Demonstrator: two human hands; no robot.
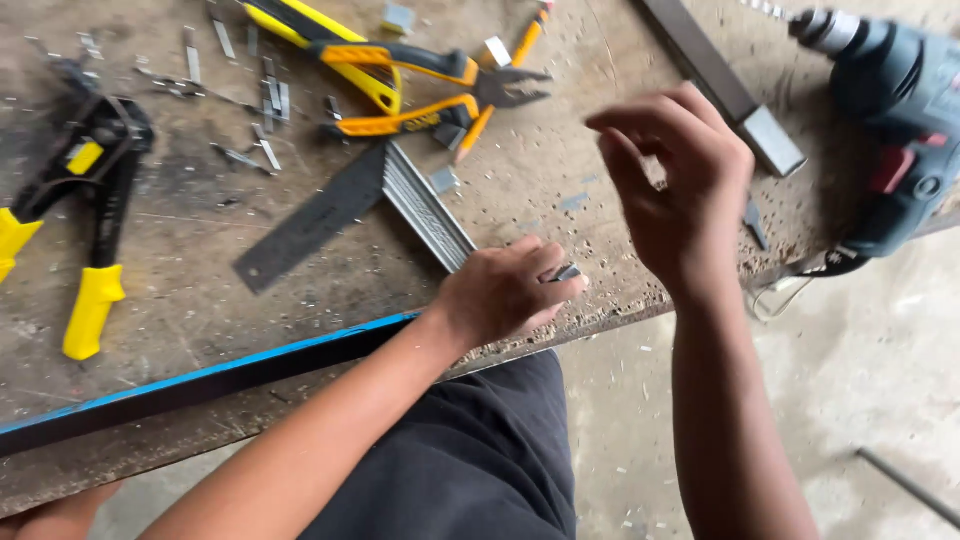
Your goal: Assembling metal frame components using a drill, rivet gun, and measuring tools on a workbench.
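Note:
My left hand (505,290) rests near the front edge of a worn wooden workbench (200,270), fingers closed around a small dark metal piece (566,272) that pokes out by the thumb. It lies on the end of a grey ribbed metal strip (428,210). My right hand (680,185) hovers above the bench to the right, fingers curled and apart, holding nothing that I can see. It is a short way above and right of the left hand.
A black try square blade (310,222) joins the ribbed strip. Orange-handled pliers (430,95), yellow-handled snips (320,35) and a black-and-yellow riveter (85,210) lie behind. A teal power drill (895,110) sits far right beside a grey square tube (725,85). A blue-edged bar (200,380) runs along the front.

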